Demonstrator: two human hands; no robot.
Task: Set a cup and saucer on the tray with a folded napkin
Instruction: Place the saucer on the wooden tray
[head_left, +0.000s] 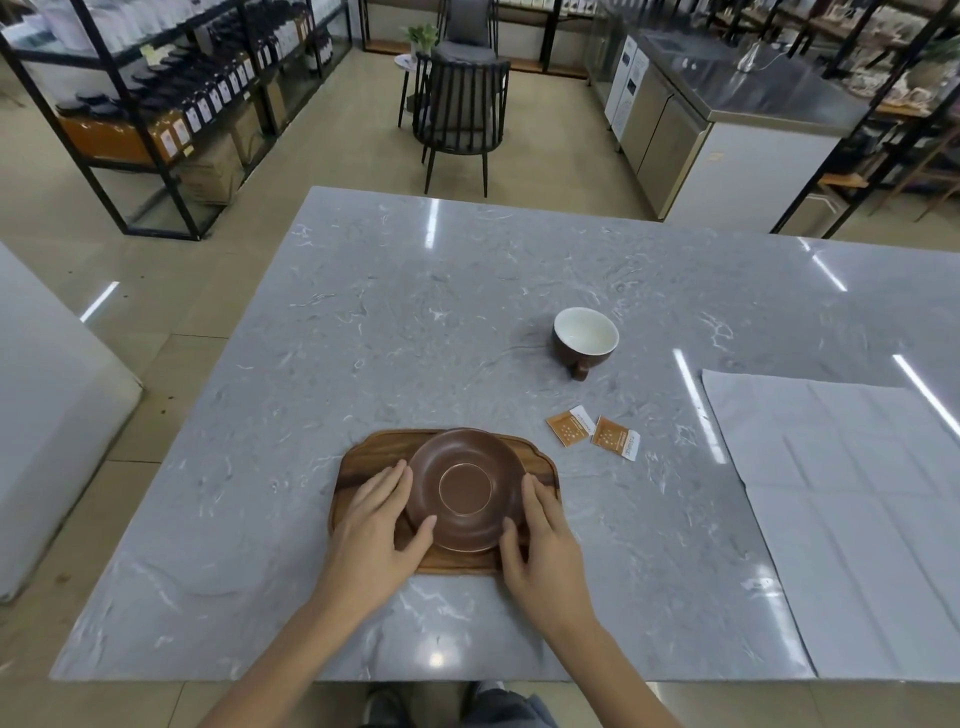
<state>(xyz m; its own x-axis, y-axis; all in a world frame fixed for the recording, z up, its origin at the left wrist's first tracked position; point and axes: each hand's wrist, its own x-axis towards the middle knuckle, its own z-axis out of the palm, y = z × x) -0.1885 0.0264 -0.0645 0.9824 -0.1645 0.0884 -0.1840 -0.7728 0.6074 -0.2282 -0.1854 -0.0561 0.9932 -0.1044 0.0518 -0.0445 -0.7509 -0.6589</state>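
A brown saucer (464, 488) lies on the wooden tray (374, 457) near the table's front edge. My left hand (376, 530) grips the saucer's left rim and my right hand (543, 545) grips its right rim. The brown cup (584, 338) with a white inside stands upright further back and to the right, handle toward me. A large white napkin (841, 499) lies spread flat on the table at the right, unfolded apart from crease lines.
Two orange sachets (570, 426) (615, 438) lie between the tray and the cup. The grey marble table (415, 312) stretches back. A black chair (460, 109) stands beyond its far edge, shelves at the left, a steel counter (753, 93) at the right.
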